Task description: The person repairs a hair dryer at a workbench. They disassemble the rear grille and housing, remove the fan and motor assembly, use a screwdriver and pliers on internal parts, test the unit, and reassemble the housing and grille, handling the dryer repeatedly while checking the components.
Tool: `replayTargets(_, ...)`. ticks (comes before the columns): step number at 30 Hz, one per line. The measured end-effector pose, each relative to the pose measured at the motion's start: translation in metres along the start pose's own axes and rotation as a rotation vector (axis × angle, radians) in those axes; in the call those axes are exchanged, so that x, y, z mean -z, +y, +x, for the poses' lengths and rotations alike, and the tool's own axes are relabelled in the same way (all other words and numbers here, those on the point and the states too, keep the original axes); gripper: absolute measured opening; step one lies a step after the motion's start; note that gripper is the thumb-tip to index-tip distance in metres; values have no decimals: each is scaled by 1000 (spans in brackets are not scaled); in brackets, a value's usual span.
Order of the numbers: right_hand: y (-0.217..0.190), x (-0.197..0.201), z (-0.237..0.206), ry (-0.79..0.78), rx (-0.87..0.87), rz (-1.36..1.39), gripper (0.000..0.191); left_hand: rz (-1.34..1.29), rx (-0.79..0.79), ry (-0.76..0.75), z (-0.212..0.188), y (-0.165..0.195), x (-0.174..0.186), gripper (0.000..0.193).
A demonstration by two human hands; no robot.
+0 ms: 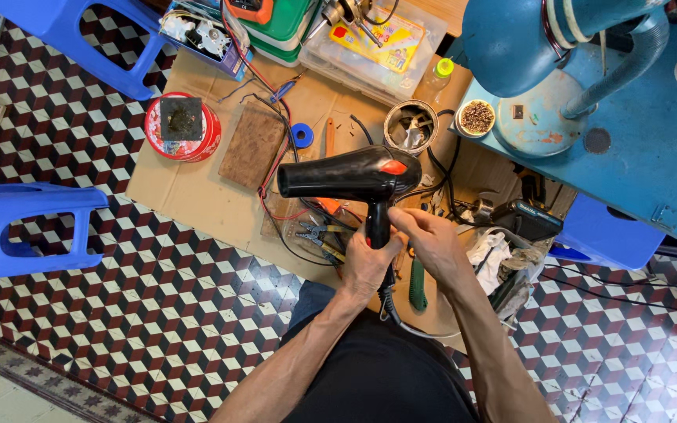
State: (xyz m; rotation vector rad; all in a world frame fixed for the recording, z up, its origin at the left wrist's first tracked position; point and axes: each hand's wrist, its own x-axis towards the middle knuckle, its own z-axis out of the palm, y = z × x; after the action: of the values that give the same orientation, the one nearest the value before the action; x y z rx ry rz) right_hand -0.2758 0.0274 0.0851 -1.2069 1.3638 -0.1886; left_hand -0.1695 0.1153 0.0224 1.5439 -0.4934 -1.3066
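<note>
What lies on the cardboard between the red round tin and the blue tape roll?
In the head view, a brown rectangular block lies between the red round tin and the blue tape roll.

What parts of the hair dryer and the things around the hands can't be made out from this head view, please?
- Hair dryer handle: covered by the left hand and right hand.
- Its cord's far end: hidden behind the forearms.
- Pliers: partly behind the dryer.
- Metal tin contents: too small.

You sit over a floor [166,313] of red, black and white cube-pattern tiles; blue plastic stools [29,227] stand at the left, a blue worktop [652,157] upper right.
</note>
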Motion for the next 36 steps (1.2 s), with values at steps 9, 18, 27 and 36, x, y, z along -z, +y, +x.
replayTargets(9, 26, -10, 31, 22, -134, 368, 45, 496, -123, -75, -4, 31, -4, 46)
replayTargets(18, 30, -8, 25, -94, -175, 758, 54, 224, -73, -372, -10, 31, 24, 47)
replayTargets(27, 38, -7, 15, -353, -51, 1084, 49, 469, 5, -158, -22, 42, 18, 49)
replayTargets(36, 70, -14, -4, -383, -43, 1124, 42, 695, 32, -98, -25, 57, 10, 44)
